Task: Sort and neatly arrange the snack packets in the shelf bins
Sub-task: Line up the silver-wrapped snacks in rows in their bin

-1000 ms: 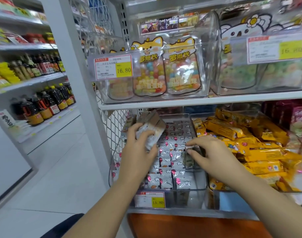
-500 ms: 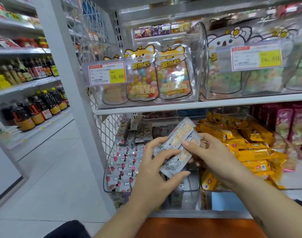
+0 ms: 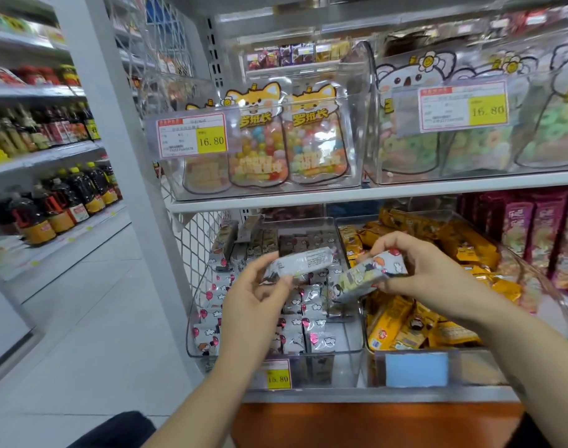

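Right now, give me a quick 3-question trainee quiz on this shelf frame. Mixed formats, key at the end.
1. True or false: the left hand is empty.
2. The packets in the right bin, beside the left bin, are: A yellow, B green, C blue.
3. Fill in: the price tag on the candy bin above reads ___.

Key
1. False: it pinches a silver packet; the right hand holds a cartoon-print packet.
2. A
3. 16.80
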`<action>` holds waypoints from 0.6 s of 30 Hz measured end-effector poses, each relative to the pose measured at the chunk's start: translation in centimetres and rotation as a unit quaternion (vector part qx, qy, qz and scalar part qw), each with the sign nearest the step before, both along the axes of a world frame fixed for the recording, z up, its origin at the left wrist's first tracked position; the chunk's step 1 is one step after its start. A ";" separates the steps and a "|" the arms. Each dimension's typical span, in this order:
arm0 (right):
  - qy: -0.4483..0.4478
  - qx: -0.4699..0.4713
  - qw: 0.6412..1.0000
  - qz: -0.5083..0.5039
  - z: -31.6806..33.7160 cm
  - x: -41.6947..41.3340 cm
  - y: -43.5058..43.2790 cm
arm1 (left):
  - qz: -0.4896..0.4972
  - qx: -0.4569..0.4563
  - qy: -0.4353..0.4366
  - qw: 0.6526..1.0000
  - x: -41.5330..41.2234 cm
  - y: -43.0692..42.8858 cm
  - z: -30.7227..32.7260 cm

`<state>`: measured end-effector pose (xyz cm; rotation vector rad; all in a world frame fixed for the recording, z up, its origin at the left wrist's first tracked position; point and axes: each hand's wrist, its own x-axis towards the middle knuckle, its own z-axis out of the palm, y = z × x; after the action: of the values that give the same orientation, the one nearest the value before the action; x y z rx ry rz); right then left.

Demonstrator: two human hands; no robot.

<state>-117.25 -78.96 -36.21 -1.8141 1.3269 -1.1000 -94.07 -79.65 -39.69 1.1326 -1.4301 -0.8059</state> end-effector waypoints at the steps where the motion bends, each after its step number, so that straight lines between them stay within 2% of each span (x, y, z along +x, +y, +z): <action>1: 0.023 0.002 1.000 0.002 0.1 -0.2 0.1 | 0.001 0.006 -0.006 1.000 0.2 -0.2 0.0; 5: 0.091 -0.035 0.995 -0.011 0.2 -0.6 0.3 | 0.007 0.023 -0.066 0.998 0.8 -0.9 0.0; 7: 0.094 -0.058 0.994 -0.026 0.4 -0.6 0.5 | 0.015 0.035 -0.093 0.995 0.8 -1.1 0.1; 13: 0.090 -0.070 0.993 -0.018 0.5 -0.5 0.8 | -0.014 0.076 -0.042 0.996 -0.2 -1.5 1.2; 16: 0.101 -0.101 0.988 -0.060 0.4 -0.3 0.7 | -0.014 0.073 -0.064 0.995 -1.0 -2.0 1.8; 18: 0.099 -0.127 0.983 -0.089 0.4 -0.1 0.6 | -0.024 0.100 -0.019 0.995 -1.6 -2.6 2.4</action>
<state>-117.40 -78.35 -35.79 -2.0674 1.5472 -1.2578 -95.69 -82.28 -37.30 1.2740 -1.4359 -0.9829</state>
